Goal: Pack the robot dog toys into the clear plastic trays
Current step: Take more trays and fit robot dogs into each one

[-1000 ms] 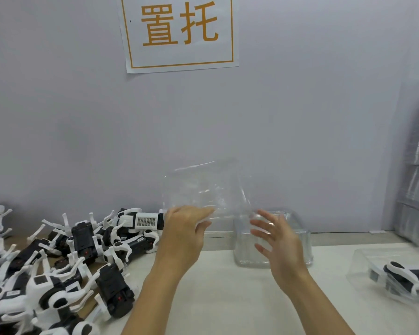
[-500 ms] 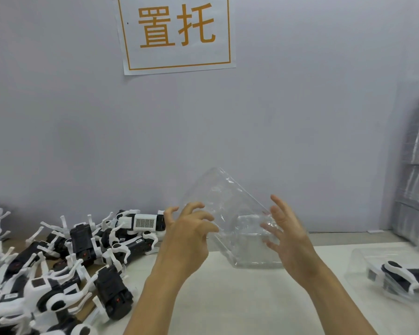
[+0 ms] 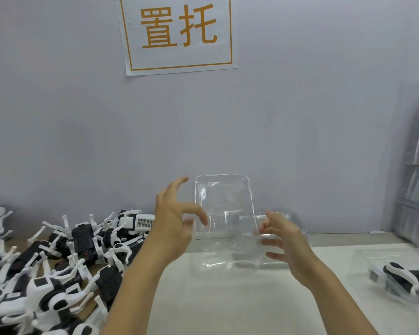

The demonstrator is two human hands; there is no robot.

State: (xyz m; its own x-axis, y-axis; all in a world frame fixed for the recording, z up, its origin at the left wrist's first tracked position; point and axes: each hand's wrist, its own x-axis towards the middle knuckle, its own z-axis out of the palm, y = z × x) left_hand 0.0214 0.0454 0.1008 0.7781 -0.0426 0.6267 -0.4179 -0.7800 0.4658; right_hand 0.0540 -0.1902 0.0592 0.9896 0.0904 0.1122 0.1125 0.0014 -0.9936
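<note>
Left hand [image 3: 177,221]: raised at the left edge of the upright tray, fingers spread and loosely curled; contact with the plastic cannot be told through the blur, so no firm hold claimed.
Right hand [image 3: 282,240]: at the tray's lower right corner, thumb and fingers bent toward the plastic; looks like a light pinch on that corner, though the clear material makes this uncertain.
Tray [image 3: 224,204]: between the two hands, stood on end with its open face turned toward the camera; probably tipped up to peel it off the stack or turn it right way up for loading.
Tray stack [image 3: 298,228]: just behind the right hand on the desk [image 3: 228,305], nested clear shells ready to take.
Toy dogs [image 3: 58,262]: heaped left of the left hand, well apart from the tray, none packed in it yet; black bodies, white legs sticking out at all angles.
Packed tray [image 3: 397,279]: far right of the right hand, one dog already lying inside.
Material: thin, glossy, see-through plastic with rounded corners and moulded pockets; likely flexes and slips under a loose hold.
Sign [image 3: 179,32]: white paper, orange characters, on the wall above both hands.
</note>
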